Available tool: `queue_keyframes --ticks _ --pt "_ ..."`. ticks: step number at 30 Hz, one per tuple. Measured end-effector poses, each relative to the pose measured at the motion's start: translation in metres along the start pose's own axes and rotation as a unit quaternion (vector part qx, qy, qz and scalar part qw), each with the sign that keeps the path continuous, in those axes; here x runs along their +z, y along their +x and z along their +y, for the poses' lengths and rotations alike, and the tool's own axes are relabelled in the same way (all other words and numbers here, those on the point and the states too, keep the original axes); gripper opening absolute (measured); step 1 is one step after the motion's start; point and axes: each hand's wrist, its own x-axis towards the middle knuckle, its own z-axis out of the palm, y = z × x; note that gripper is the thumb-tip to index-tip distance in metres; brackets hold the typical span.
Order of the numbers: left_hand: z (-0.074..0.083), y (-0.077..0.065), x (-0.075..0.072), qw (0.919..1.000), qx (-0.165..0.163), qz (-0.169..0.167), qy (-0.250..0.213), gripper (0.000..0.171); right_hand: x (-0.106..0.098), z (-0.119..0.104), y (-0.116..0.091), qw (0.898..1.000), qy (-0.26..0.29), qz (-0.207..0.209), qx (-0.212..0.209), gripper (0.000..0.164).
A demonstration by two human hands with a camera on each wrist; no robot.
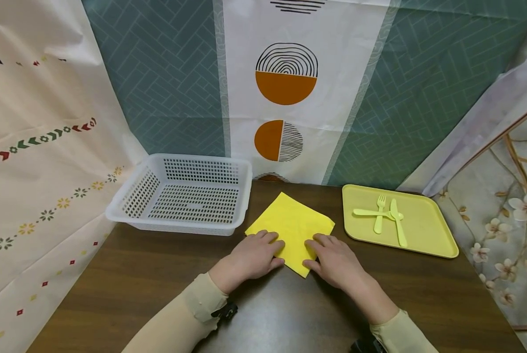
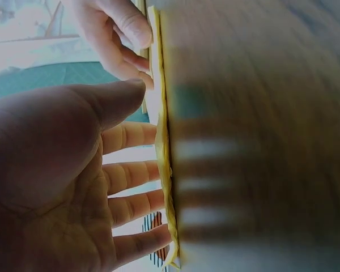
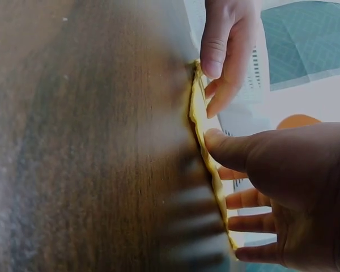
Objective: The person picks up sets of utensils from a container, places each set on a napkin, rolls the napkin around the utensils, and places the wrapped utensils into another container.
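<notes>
A folded yellow cloth (image 1: 292,223) lies flat on the dark wooden table, one corner pointing toward the person. My left hand (image 1: 256,252) rests its fingertips on the cloth's left edge; the left wrist view shows those fingers (image 2: 133,175) extended and spread. On the right edge, my right hand (image 1: 336,260) touches the cloth with extended fingers, its thumb near the front corner. In the right wrist view the cloth (image 3: 199,107) appears edge-on as a thin, slightly wavy layer, and the right fingers (image 3: 252,222) meet its border.
A white perforated plastic basket (image 1: 179,228) stands at the back left. To the right lies a yellow tray (image 1: 427,230) carrying a yellow fork (image 1: 378,223), knife (image 1: 398,228) and spoon (image 1: 369,213). Patterned curtains (image 1: 175,73) hang behind the table (image 1: 157,274).
</notes>
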Motion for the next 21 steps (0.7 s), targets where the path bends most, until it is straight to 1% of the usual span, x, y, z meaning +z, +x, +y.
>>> queue_keyframes --ticks 5,14,21 --pt "-0.001 -0.003 0.0 1.0 0.007 0.001 0.002 0.044 -0.001 -0.001 -0.003 1.0 0.001 0.002 -0.004 0.054" --pt "-0.001 -0.009 -0.002 0.9998 0.015 -0.001 0.008 0.044 -0.003 -0.004 -0.007 1.0 0.002 -0.008 -0.002 0.054" --pt "0.0 -0.013 -0.001 0.9997 0.023 0.004 0.011 0.043 -0.005 -0.008 -0.01 1.0 0.003 -0.01 -0.005 0.051"
